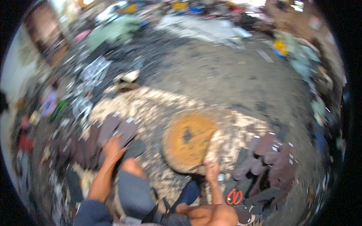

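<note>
Motion blurs the picture. At the left, my left hand (112, 147) reaches onto a row of brown insole-shaped pieces (108, 130) with small white marks; its fingers are smeared, so their grip is unclear. A dark rounded piece (134, 148) lies just right of that hand, by my knee. My right hand (212, 170) is at the near right edge of a round wooden block (188, 141) with a worn orange-brown top. Its fingers look closed, and a thin dark strip (197, 166) runs left from them along the block's rim. What that strip is cannot be made out.
Orange-handled scissors (234, 196) lie right of my right forearm. Beyond them is a pile of brown insole-shaped pieces (273, 158). A pale, stained sheet (147, 100) spreads under the block. Clear plastic bags (94, 71) and a green heap (115, 32) lie farther off.
</note>
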Available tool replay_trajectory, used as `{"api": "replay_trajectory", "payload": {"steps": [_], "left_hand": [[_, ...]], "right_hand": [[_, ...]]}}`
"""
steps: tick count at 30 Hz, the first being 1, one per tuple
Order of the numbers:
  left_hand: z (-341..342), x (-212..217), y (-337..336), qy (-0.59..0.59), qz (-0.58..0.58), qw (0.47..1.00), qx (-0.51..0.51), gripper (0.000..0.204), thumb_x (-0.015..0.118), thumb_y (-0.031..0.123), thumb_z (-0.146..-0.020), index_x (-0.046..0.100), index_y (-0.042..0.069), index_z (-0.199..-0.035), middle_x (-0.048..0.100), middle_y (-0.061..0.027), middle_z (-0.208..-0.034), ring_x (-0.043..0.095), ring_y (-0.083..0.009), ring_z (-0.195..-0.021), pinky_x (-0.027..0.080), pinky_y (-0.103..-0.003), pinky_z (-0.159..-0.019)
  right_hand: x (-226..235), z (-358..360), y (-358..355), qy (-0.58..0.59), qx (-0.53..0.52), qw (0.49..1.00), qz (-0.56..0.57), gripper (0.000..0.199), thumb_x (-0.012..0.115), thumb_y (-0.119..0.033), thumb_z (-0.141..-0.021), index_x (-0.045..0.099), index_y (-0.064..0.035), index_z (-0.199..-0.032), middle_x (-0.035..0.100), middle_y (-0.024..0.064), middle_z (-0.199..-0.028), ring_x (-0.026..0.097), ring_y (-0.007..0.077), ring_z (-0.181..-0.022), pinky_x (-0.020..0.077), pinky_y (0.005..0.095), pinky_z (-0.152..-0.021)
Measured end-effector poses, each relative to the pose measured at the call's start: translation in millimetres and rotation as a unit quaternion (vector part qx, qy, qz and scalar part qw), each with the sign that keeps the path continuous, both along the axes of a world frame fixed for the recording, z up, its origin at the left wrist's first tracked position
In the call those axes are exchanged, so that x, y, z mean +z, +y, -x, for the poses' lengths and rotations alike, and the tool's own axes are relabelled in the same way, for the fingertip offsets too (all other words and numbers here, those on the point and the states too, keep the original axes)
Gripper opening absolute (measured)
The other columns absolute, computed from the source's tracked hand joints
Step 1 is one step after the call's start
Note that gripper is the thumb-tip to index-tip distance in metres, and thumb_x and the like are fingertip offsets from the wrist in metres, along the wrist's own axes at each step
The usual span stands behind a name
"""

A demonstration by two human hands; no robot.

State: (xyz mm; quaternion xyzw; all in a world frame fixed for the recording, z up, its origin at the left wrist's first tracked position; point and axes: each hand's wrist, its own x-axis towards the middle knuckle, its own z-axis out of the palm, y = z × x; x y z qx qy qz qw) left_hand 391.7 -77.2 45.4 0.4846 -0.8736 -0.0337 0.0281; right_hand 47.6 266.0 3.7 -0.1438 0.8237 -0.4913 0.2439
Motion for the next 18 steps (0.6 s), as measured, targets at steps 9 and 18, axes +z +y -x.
{"api": "replay_trajectory", "payload": {"steps": [9, 18], "left_hand": [[-15, 2, 20, -0.012, -0.072, 0.997, 0.027, 0.109, 0.093, 0.016, -0.063, 0.033, 0.013, -0.154, 0.054, -0.0241, -0.128, 0.054, -0.0464, -0.118, 0.047, -0.052, -0.097], [204, 55, 42, 0.172, -0.121, 0.931, -0.299, 0.089, 0.084, 0.019, -0.067, 0.043, 0.011, -0.145, 0.052, -0.0234, -0.132, 0.052, -0.0447, -0.122, 0.046, -0.051, -0.105]], "right_hand": [[-11, 12, 15, -0.122, -0.018, 0.98, 0.159, 0.045, 0.069, -0.028, -0.097, 0.056, 0.0018, -0.128, 0.069, 0.0105, -0.11, 0.065, 0.0186, -0.1, 0.0512, 0.0341, -0.091], [-19, 10, 18, -0.131, -0.044, 0.971, 0.193, 0.05, 0.069, -0.029, -0.098, 0.053, 0.0045, -0.131, 0.068, 0.0099, -0.115, 0.063, 0.0147, -0.102, 0.0509, 0.0323, -0.093]]}}
